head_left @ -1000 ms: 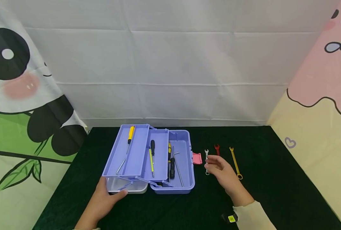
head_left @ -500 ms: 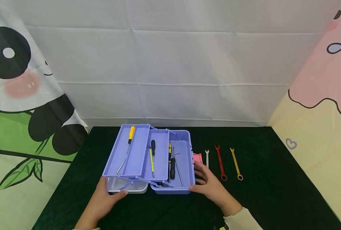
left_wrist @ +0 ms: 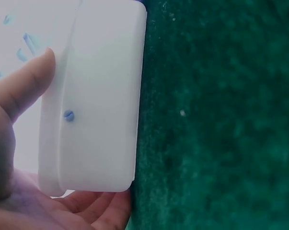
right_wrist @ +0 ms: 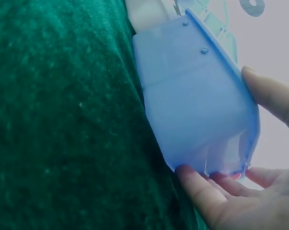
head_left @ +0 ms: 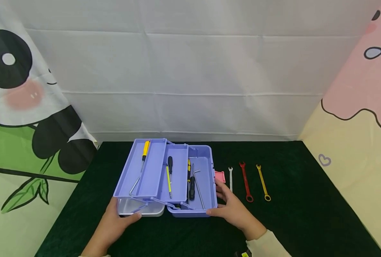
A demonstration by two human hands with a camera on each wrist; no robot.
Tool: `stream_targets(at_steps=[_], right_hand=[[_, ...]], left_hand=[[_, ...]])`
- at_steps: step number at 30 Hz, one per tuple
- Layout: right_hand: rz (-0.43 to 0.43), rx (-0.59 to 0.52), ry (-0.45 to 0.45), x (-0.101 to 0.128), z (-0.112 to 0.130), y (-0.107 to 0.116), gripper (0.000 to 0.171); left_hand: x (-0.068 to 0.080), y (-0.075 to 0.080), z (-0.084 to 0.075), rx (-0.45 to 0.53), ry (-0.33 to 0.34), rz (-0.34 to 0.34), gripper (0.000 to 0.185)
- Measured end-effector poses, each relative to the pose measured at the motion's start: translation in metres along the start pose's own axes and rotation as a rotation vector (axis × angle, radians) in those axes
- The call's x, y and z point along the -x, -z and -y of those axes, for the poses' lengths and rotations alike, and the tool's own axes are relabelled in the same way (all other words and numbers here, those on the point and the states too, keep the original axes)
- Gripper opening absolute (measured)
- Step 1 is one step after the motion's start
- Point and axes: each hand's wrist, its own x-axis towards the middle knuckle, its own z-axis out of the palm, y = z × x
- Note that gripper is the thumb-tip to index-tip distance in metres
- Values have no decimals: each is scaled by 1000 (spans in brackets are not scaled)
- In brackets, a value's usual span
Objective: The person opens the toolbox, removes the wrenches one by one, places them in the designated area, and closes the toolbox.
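Note:
A purple toolbox [head_left: 192, 214] stands unfolded, its two stepped trays swung out to the left over the whitish lid [head_left: 155, 211]. My left hand [head_left: 110, 225] holds the lid's left front corner; the left wrist view has the thumb on the rim of the pale lid wall [left_wrist: 101, 96] and fingers around its end. At the opposite end, my right hand [head_left: 233, 211] grips the base's right front corner, thumb on the rim and fingers against the box wall [right_wrist: 192, 96]. In the trays lie a yellow-handled screwdriver [head_left: 146, 149], a black screwdriver [head_left: 170, 162] and a yellow-green slim tool [head_left: 169, 182].
Inside the base are a hex key [head_left: 200, 194] and a black-handled screwdriver [head_left: 192, 189]. A pink latch [head_left: 220, 176] sticks out on the right. Beyond it lie a silver wrench [head_left: 230, 178], a red wrench [head_left: 246, 182] and a yellow wrench [head_left: 263, 182] on dark green cloth [head_left: 306, 214].
My right hand has moved left from over the silver and red wrenches to the toolbox's right front corner and taken hold there. My left hand has stayed on the lid.

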Motion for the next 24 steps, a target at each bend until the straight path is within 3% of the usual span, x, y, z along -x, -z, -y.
stream_targets(at_steps=[7, 11, 20, 24], right_hand=[[-1, 1, 7, 2, 2, -2, 105], [-3, -10, 6, 2, 2, -3, 105], [-4, -22, -9, 1, 1, -3, 105], [-8, -16, -7, 2, 0, -2, 104]], left_hand=[[-5, -1, 5, 172, 25, 5, 128], [-4, -1, 6, 202, 27, 0, 126], [1, 1, -4, 190, -4, -31, 126], [3, 7, -15, 115, 7, -55, 132]])
